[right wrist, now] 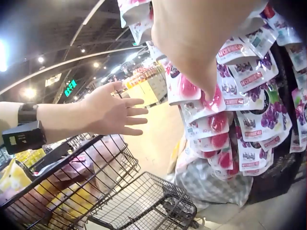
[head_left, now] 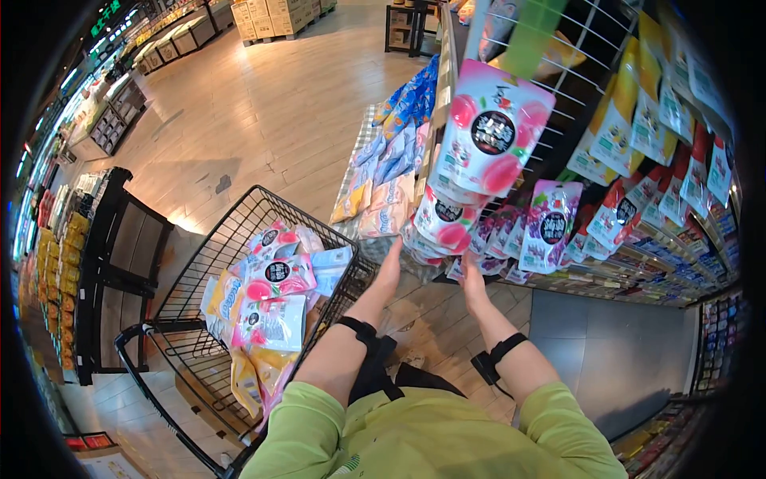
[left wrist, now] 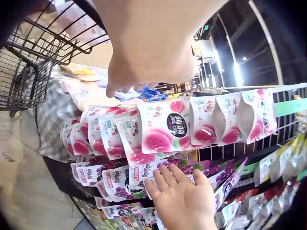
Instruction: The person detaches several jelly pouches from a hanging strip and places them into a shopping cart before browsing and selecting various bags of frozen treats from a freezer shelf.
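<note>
Pink-and-white snack pouches (head_left: 444, 215) with a peach picture hang in a row on a wire rack. My left hand (head_left: 388, 270) is on their left side, its fingers straight and spread in the right wrist view. On the other side, my right hand (head_left: 473, 286) is held palm up with fingers extended, just below the pink pouches (left wrist: 163, 125) in the left wrist view. Neither hand holds anything. Purple grape pouches (head_left: 550, 226) hang beside and below the pink ones, close to the right hand.
A black wire shopping cart (head_left: 257, 194) with several bagged snacks (head_left: 275, 275) stands at my left. Blue and orange bags (head_left: 391, 164) lie on a checkered cloth (left wrist: 62, 108) behind the rack. Yellow and red pouches (head_left: 630, 120) hang farther right. A black shelf (head_left: 120, 271) stands beyond the cart.
</note>
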Demonstrator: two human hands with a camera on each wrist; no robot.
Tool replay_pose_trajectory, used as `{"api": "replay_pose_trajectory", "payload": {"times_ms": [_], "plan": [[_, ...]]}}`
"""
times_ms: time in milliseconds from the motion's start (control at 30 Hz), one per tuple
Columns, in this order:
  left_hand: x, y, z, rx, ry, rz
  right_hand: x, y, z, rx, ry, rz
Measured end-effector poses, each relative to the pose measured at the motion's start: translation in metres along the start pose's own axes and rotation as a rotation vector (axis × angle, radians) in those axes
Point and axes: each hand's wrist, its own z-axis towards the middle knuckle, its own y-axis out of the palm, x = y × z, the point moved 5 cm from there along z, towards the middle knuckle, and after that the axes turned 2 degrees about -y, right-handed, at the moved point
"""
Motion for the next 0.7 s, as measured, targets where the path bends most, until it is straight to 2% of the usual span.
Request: {"api": "replay_pose_trajectory", "payload": {"times_ms": [67, 133, 167, 233, 267, 333, 367, 633, 700], "plan": [[-0.019, -0.008, 0.012, -0.022, -0.029, -0.030, 0.038, -0.006, 0.013, 0.055, 0.185, -0.001], [-0.036, -0.011, 0.025, -0.048, -0.058, -0.063, 0.044, 0.000, 0.011, 0.079, 0.253, 0.071], [-0.047, -0.012, 0.033, -0.007, -0.096, -0.164, 0.049, 0.002, 0.010, 0.097, 0.319, 0.152], [-0.068, -0.014, 0.052, 0.081, -0.166, -0.376, 0.059, -0.001, 0.012, 0.127, 0.333, 0.173], [-0.077, -0.017, 0.066, 0.084, -0.164, -0.398, 0.065, -0.002, 0.017, 0.145, 0.348, 0.211], [-0.087, -0.019, 0.088, 0.062, -0.009, -0.477, 0.072, -0.005, 0.023, 0.170, 0.386, 0.208], [-0.099, -0.021, 0.098, 0.072, -0.020, -0.495, 0.077, -0.007, 0.025, 0.168, 0.401, 0.248], [-0.090, -0.038, 0.172, 0.239, 0.538, 0.491, 0.106, -0.011, 0.076, 0.162, 0.479, 0.389], [-0.095, -0.040, 0.191, 0.223, 0.497, 0.517, 0.118, -0.016, 0.089, 0.133, 0.472, 0.413]]}}
